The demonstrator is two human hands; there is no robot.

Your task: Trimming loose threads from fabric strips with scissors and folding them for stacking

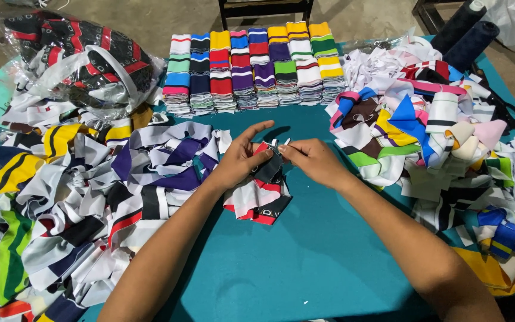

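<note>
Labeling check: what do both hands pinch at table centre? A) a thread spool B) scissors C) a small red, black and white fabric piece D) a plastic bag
C: the left hand and right hand meet on the fabric piece, which lies on the teal table in front of the folded stacks.

The strip (267, 173) between the left hand (241, 160) and the right hand (313, 161) is soft knitted cloth, matt. The table cover (305, 262) is matt teal felt-like cloth. The folded stacks (251, 68) are ribbed cloth. The bag (73, 59) is glossy, crinkled clear plastic. 2 thread cones (466, 33) look matt.
</note>
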